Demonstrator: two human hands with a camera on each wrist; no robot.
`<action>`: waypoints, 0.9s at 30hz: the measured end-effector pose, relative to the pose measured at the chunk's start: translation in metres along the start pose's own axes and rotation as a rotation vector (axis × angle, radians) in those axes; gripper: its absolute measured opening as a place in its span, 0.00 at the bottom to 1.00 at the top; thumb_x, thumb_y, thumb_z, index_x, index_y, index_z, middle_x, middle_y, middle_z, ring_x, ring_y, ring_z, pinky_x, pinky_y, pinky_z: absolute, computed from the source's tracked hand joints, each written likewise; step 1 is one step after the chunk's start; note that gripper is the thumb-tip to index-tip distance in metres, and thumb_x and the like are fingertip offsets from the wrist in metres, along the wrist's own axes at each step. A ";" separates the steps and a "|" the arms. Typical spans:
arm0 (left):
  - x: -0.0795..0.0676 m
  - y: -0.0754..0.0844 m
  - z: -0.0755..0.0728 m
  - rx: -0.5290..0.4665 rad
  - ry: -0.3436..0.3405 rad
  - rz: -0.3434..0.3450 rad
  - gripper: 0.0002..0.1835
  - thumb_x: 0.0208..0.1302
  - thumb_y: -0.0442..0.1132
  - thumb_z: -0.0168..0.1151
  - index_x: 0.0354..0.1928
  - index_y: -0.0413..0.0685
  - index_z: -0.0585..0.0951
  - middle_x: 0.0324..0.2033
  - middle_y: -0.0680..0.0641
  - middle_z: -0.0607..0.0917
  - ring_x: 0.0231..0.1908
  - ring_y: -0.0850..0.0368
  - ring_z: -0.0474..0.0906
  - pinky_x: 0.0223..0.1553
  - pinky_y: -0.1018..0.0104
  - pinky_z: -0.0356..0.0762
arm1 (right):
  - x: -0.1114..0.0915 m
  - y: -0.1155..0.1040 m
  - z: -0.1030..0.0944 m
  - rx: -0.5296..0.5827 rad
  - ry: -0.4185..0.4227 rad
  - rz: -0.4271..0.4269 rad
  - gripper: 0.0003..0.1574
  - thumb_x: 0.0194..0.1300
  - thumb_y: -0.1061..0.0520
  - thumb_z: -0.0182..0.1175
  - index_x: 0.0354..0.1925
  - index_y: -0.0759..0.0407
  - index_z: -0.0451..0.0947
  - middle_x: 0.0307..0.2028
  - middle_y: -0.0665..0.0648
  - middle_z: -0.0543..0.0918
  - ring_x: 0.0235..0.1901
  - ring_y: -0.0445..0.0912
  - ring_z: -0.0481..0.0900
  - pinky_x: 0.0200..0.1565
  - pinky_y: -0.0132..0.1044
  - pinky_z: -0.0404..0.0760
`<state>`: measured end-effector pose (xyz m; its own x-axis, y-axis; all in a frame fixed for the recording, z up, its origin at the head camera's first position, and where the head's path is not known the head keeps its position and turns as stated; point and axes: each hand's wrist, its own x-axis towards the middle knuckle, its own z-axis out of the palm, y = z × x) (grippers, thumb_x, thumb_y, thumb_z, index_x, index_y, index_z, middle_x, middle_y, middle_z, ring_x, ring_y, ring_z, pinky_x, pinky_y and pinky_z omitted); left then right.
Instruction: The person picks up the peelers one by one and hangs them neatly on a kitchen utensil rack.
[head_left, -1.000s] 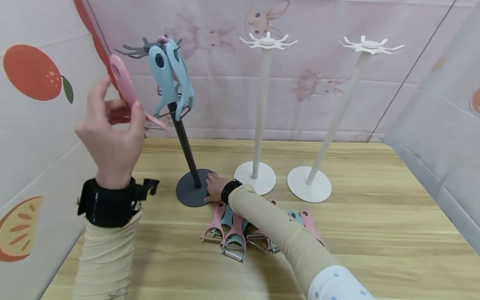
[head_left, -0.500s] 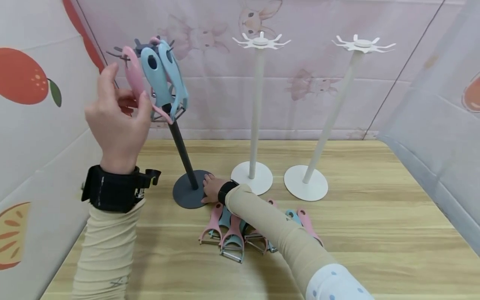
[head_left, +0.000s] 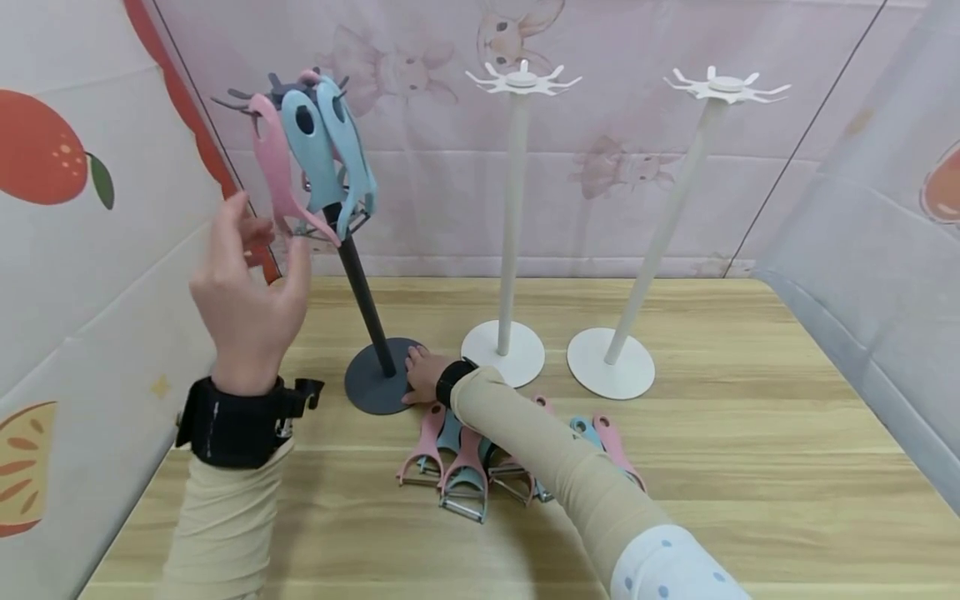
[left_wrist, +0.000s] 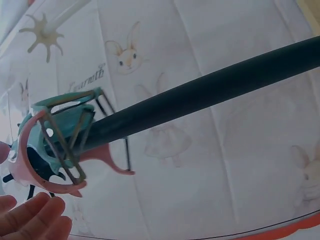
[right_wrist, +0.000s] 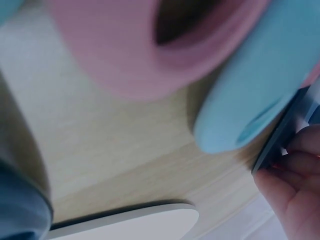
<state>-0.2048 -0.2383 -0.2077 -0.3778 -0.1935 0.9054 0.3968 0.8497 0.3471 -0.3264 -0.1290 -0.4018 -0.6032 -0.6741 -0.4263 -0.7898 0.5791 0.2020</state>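
Observation:
A pink peeler (head_left: 273,162) hangs by its handle hole from a front-left hook of the dark stand (head_left: 365,296). Just below it, my left hand (head_left: 251,292) holds nothing, thumb and fingers spread apart near the peeler's blade end. In the left wrist view, fingertips (left_wrist: 42,220) show close to the pink peeler's curved head (left_wrist: 22,150). Two blue peelers (head_left: 313,158) hang beside it on the same stand, with more pink partly hidden behind them. My right hand (head_left: 426,373) rests on the right edge of the stand's round base (head_left: 367,387), fingers laid over it.
Two white stands with bare hooks, a middle one (head_left: 512,225) and a right one (head_left: 663,233), stand on the wooden table (head_left: 750,467). Several pink and blue peelers (head_left: 465,475) lie at the front, partly covered by my right forearm (head_left: 555,458). Patterned cloth walls surround the table.
My left hand has brought the pink peeler rightward onto the dark stand's hook, let it go and dropped lower. The right hand has stayed on the base.

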 end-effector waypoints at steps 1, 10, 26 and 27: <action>-0.006 -0.002 -0.001 -0.005 -0.010 -0.005 0.24 0.59 0.40 0.57 0.55 0.35 0.72 0.39 0.37 0.83 0.37 0.43 0.79 0.39 0.57 0.76 | 0.001 0.000 0.000 0.011 0.000 0.003 0.45 0.68 0.34 0.40 0.70 0.61 0.49 0.71 0.61 0.47 0.70 0.48 0.41 0.67 0.34 0.42; -0.064 -0.025 0.001 -0.085 -0.210 -0.089 0.27 0.57 0.33 0.59 0.59 0.33 0.68 0.38 0.34 0.82 0.37 0.43 0.79 0.40 0.59 0.77 | 0.003 0.005 0.001 0.129 -0.006 0.018 0.47 0.66 0.34 0.46 0.71 0.60 0.48 0.71 0.59 0.45 0.70 0.49 0.42 0.66 0.35 0.46; -0.097 -0.026 0.025 -0.014 -0.531 0.009 0.28 0.57 0.37 0.62 0.59 0.33 0.68 0.40 0.34 0.81 0.40 0.41 0.78 0.38 0.49 0.75 | -0.061 0.036 -0.014 0.527 0.155 -0.136 0.37 0.70 0.44 0.47 0.69 0.61 0.53 0.68 0.60 0.57 0.66 0.48 0.56 0.64 0.36 0.56; -0.098 -0.026 0.026 -0.013 -0.551 0.015 0.28 0.58 0.37 0.62 0.59 0.33 0.69 0.40 0.35 0.82 0.40 0.41 0.78 0.38 0.50 0.75 | -0.068 0.037 -0.013 0.543 0.187 -0.143 0.36 0.70 0.45 0.47 0.68 0.62 0.55 0.67 0.59 0.60 0.65 0.48 0.59 0.63 0.36 0.59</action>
<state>-0.1996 -0.2282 -0.3119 -0.7525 0.1066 0.6499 0.4145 0.8435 0.3416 -0.3159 -0.0678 -0.3536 -0.5429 -0.8039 -0.2431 -0.7249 0.5947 -0.3478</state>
